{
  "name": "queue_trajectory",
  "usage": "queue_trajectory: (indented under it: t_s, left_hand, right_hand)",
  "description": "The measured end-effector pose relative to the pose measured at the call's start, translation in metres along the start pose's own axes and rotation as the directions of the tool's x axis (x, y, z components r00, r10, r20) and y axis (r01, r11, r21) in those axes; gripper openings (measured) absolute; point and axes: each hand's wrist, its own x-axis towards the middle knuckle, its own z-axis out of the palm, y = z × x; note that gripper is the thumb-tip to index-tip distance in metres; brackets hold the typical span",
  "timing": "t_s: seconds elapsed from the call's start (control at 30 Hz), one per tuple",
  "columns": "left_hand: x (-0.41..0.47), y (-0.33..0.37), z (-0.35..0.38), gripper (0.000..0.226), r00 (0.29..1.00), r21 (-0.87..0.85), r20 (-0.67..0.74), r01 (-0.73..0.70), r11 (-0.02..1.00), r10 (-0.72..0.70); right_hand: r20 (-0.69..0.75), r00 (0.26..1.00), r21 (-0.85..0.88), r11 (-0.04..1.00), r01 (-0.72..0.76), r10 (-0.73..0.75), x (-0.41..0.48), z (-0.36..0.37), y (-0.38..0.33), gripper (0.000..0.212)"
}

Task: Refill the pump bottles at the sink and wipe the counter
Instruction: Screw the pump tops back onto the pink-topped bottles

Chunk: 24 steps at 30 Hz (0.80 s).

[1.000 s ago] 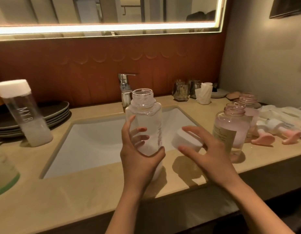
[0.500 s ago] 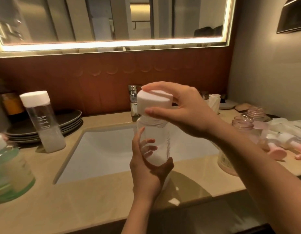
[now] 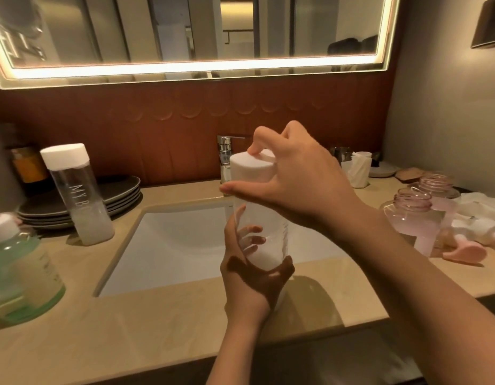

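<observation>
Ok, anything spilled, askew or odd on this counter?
Nothing looks spilled. At right, two pink bottles stand open, and a pink pump lies on its side on the counter beside them; that fits a refill under way.

1. Clear bottle (image 3: pixel 257 215): upright over the sink's (image 3: pixel 171 245) 5 o'clock edge, gripped low by the left hand (image 3: pixel 249 279). The right hand (image 3: pixel 296 179) pinches the white cap (image 3: pixel 246 170) on its neck.
2. Lettered bottle (image 3: pixel 79 195): capped, upright, milky liquid low, sink's 9 o'clock.
3. Front pink bottle (image 3: pixel 413 218) and rear pink bottle (image 3: pixel 438 187): uncapped, upright, 3 o'clock.
</observation>
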Motion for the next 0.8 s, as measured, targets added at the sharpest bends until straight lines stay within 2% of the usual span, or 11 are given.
queue_trajectory:
  t_s: [0.07, 0.2, 0.37, 0.53, 0.6, 0.73, 0.8]
  left_hand:
    - [-0.001, 0.0, 0.0, 0.094, 1.0, -0.005, -0.009, 0.003, 1.0, -0.003]
    - [-0.001, -0.003, -0.001, 0.096, 1.0, 0.003, -0.002, 0.002, 1.0, -0.002]
    - [0.0, -0.003, 0.0, 0.098, 1.0, 0.001, 0.001, 0.009, 1.0, -0.009]
    - [-0.002, -0.003, 0.0, 0.098, 1.0, -0.005, 0.017, 0.021, 1.0, -0.021]
    - [-0.002, -0.003, 0.0, 0.098, 1.0, -0.006, 0.019, 0.018, 1.0, -0.018]
    - [0.0, -0.001, 0.001, 0.097, 1.0, -0.013, -0.001, 0.029, 1.0, -0.029]
    - [0.0, -0.001, 0.001, 0.097, 1.0, -0.005, 0.0, 0.017, 1.0, -0.017]
  right_hand:
    - [0.014, 1.0, -0.056, 0.998, 0.028, -0.027, 0.002, 0.0, -0.001, 0.055]
    - [0.155, 0.986, 0.141, 0.989, 0.04, -0.062, 0.005, -0.01, 0.006, 0.045]
    - [0.328, 0.934, 0.282, 0.958, 0.05, -0.145, 0.012, -0.027, 0.019, 0.061]
    - [0.519, 0.82, 0.318, 0.945, 0.077, -0.242, 0.022, -0.044, 0.021, 0.045]
    - [0.494, 0.839, 0.252, 0.961, 0.113, -0.228, 0.026, -0.044, 0.016, 0.046]
    - [0.291, 0.945, -0.096, 0.978, 0.183, -0.149, 0.025, -0.028, 0.009, 0.075]
    - [0.23, 0.958, -0.01, 0.984, 0.18, -0.173, 0.023, -0.024, 0.013, 0.075]
